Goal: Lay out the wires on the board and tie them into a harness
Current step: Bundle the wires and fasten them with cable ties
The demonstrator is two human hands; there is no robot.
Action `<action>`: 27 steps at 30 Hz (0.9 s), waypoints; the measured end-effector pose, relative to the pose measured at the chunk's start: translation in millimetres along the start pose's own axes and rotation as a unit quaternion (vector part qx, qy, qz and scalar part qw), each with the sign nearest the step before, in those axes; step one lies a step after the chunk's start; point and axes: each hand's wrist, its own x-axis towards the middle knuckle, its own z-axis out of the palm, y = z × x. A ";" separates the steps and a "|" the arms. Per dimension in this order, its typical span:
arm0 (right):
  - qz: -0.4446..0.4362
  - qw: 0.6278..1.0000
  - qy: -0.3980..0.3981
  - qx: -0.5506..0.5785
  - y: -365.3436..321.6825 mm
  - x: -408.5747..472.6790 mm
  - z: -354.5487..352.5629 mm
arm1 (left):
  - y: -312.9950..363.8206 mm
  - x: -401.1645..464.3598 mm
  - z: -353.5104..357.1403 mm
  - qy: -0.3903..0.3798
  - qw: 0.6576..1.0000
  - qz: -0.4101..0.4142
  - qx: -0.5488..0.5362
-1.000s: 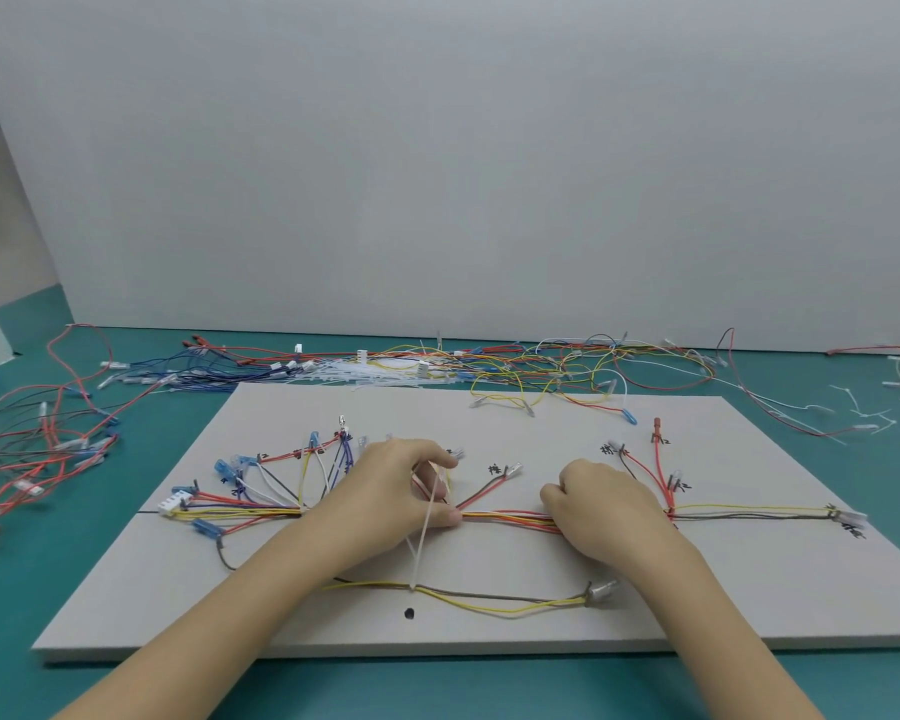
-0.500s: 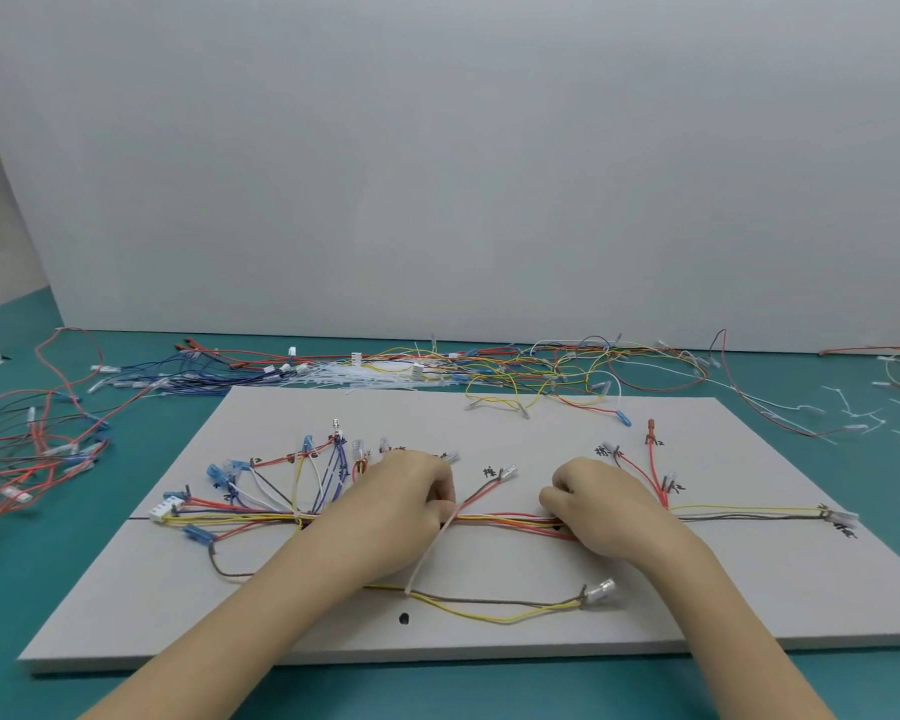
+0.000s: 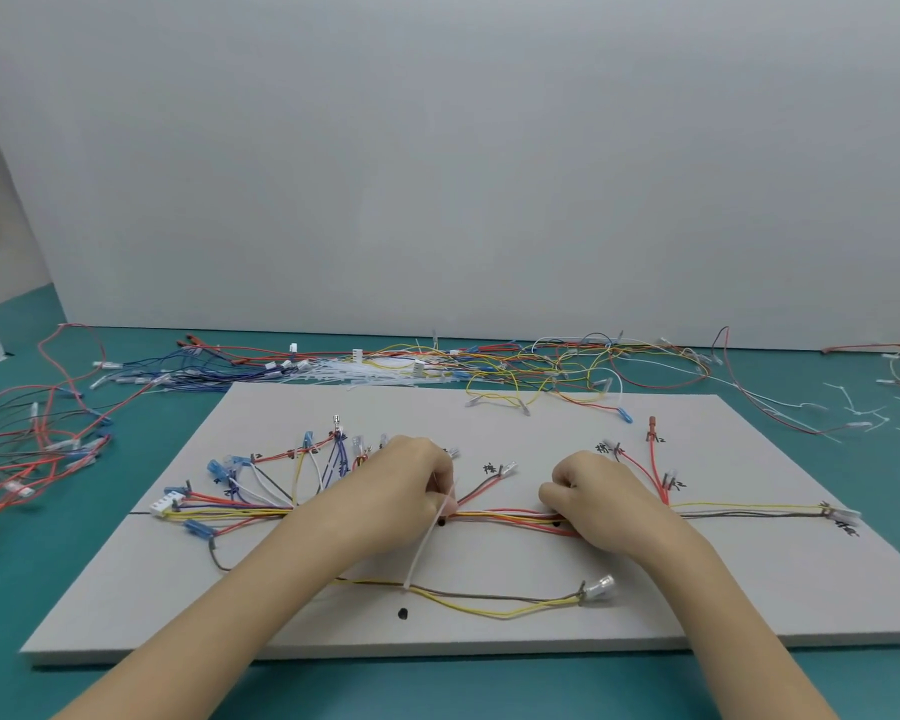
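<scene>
One board point(image 3: 697, 459) is being shown lying on one table point(image 3: 437, 688). Two hands, left point(image 3: 401, 491) and right point(image 3: 601, 498), are being seen over it. One tie point(image 3: 427, 548) is being held. Three black dots point(image 3: 402, 613) are being counted; loose wires point(image 3: 515, 356) cannot be counted.

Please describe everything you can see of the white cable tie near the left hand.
The cable tie is a thin, white, plastic-looking strip. Its upper end is pinched in the left hand, right at the wire bundle on the board. From there it slants down and to the left, and its free tip crosses the yellow and brown wire pair. Whether it is already looped around the bundle cannot be told.
</scene>
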 end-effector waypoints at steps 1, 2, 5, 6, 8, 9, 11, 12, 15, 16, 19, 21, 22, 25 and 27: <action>0.001 1.000 0.000 0.001 0.2 -0.3 -0.2 | 0.1 -0.1 0.0 -0.001 1.000 0.000 -0.002; 0.003 1.000 0.000 0.003 0.2 -0.7 -0.5 | 0.3 -0.3 -0.2 -0.002 1.000 0.000 -0.004; -0.002 1.000 -0.004 0.012 -4.6 -2.1 0.0 | -1.9 -3.3 -3.9 -0.010 1.000 -0.005 -0.005; -0.007 1.000 -0.006 0.017 -8.0 -3.0 1.7 | -4.3 -5.2 -6.8 -0.014 1.000 -0.008 -0.002; -0.018 1.000 -0.007 0.023 -16.7 -4.8 7.2 | -10.9 -10.2 -15.2 -0.022 1.000 -0.018 0.005; -0.024 0.999 -0.006 0.022 -22.0 -5.2 10.5 | -14.5 -13.0 -19.9 -0.027 0.999 -0.026 0.009; -0.037 0.999 -0.003 0.017 -31.5 -5.4 16.1 | -19.8 -17.6 -28.5 -0.034 0.998 -0.039 0.017; -0.042 0.999 -0.002 0.016 -35.0 -5.1 18.2 | -21.2 -18.8 -31.8 -0.036 0.998 -0.044 0.021; -0.047 0.999 -0.002 0.014 -39.9 -3.4 18.8 | -21.5 -19.8 -37.1 -0.043 0.997 -0.054 0.026; -0.048 0.999 -0.005 0.014 -40.3 -2.7 18.3 | -20.9 -19.9 -37.9 -0.046 0.997 -0.055 0.027; -0.053 0.998 -0.018 0.013 -40.2 -0.4 16.0 | -19.7 -19.9 -40.1 -0.054 0.997 -0.058 0.025; -0.055 0.998 -0.025 0.012 -39.8 0.8 15.1 | -19.4 -20.2 -41.8 -0.059 0.996 -0.058 0.025; -0.056 0.998 -0.025 0.012 -39.5 0.9 15.1 | -19.5 -20.2 -42.5 -0.061 0.996 -0.057 0.026; -0.061 0.998 -0.020 0.011 -38.4 0.7 15.7 | -19.8 -19.4 -42.1 -0.060 0.996 -0.057 0.024; -0.063 0.998 -0.022 0.011 -38.5 0.0 15.3 | -20.2 -19.8 -41.9 -0.061 0.996 -0.060 0.027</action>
